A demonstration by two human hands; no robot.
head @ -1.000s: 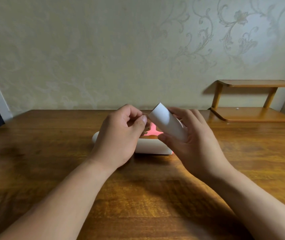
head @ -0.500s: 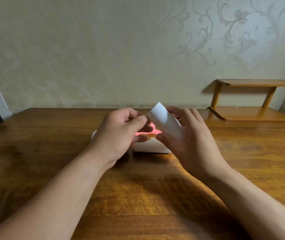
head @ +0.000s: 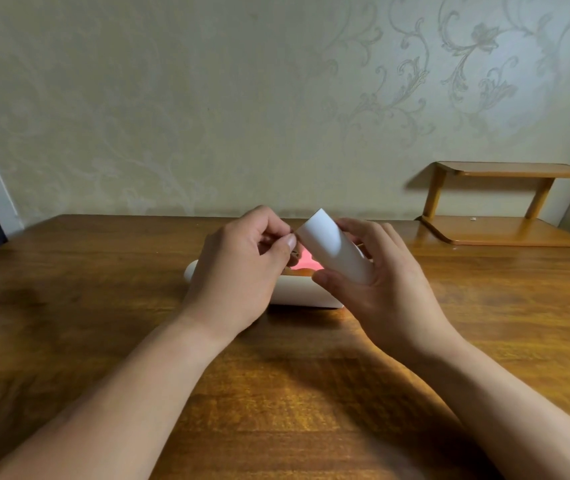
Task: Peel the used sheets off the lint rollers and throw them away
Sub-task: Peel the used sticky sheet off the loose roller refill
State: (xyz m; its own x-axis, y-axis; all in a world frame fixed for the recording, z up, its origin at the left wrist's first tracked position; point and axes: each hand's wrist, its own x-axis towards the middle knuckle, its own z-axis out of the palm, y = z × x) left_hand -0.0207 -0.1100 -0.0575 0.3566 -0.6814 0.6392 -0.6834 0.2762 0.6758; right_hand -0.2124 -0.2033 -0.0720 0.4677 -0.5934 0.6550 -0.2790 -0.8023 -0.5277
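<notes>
- Lint roller (head: 332,251) is held above the desk (head: 103,306), just in front of the person, between both hands. Its long axis is tilted: the far end points up and to the left, the near end down and to the right into the palm.
- Right hand (head: 377,285) carries it. Its grip is wrapped around the lower part of the roll, thumb under the near side and fingers behind. It is a closed hold, bearing the roller's weight.
- Left hand (head: 242,271) sits just left of the roll's upper end, so it is the hand nearer to the sheet edge. Its grip is narrow, thumb and forefinger pinched at the roll's left edge.
- I can't tell whether a sheet corner is actually caught in that pinch. The contact point is too small and partly hidden.
- My read is that this is the start of a peel. The pull would need to go left, away from the roll and across its long axis, with the right hand holding the roll steady or turning it.
- A white case (head: 297,292) with something pink (head: 306,258) lies on the desk behind and below the hands, mostly hidden; likely a second roller, not confirmed.
- No bin in view.
</notes>
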